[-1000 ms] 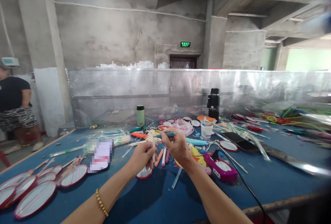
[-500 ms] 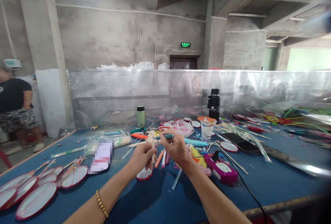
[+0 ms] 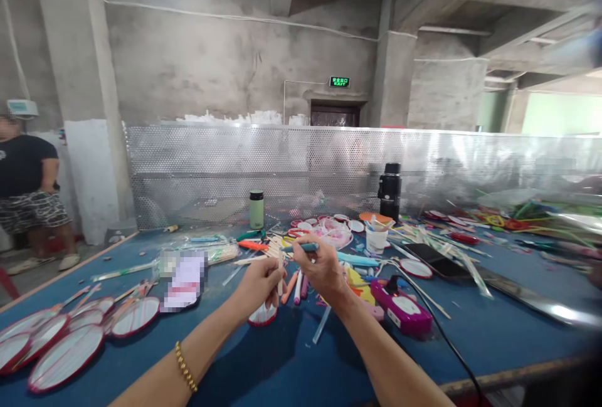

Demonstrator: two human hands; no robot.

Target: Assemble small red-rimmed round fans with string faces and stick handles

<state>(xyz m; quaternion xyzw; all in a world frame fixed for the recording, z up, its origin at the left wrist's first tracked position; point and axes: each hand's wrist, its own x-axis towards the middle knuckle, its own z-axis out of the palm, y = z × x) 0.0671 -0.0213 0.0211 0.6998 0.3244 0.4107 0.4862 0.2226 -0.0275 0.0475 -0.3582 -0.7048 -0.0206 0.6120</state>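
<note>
My left hand [image 3: 259, 281] is closed around a flat wooden stick [image 3: 281, 274], which it holds upright. Just below those fingers a white disc with a red rim [image 3: 262, 315] shows in part; whether it joins the stick, I cannot tell. In my right hand [image 3: 322, 269] is a teal pen-like tool [image 3: 301, 248], held between thumb and fingers with its tip pointing left at the upper end of the stick. Whether the tip touches the wood is too small to make out. Several pink and orange markers [image 3: 297, 288] lie on the table between my hands.
Red-rimmed white discs on sticks [image 3: 66, 357] overlap at the left of the blue table [image 3: 211, 369]. A purple power strip [image 3: 402, 308] with a black cable lies right of my right forearm. Behind stand a white cup [image 3: 376, 241], a green bottle [image 3: 256, 209] and a black flask [image 3: 389, 192].
The camera view has shifted slightly. My right hand and the teal tool sit a little further right against the stick; both hands keep their grips.
</note>
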